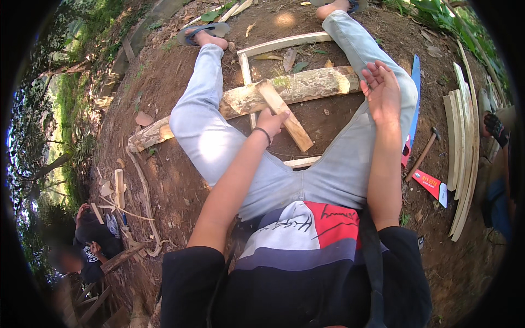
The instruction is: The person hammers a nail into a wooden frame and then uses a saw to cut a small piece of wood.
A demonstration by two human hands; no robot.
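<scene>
My left hand [270, 123] is closed around a short wooden board [287, 119]. The board slants across a peeled log [306, 86], its upper end resting on or just over the bark. Palm up, my right hand [381, 92] is raised over my right knee, fingers loosely apart and holding nothing. Around and partly beneath the log lies a rectangular frame of pale wooden strips [290, 42]. Its lower strip [302, 162] shows between my thighs, while other parts are hidden by the log and my legs.
Right of my leg are a long blue saw blade [415, 101], a hammer [423, 153], a red-and-white flat piece [431, 186] and stacked wooden strips [464, 147]. A gloved hand [495, 129] shows beyond. Far left, a person in black [95, 246] is near scattered wood and a chisel-like tool [120, 194].
</scene>
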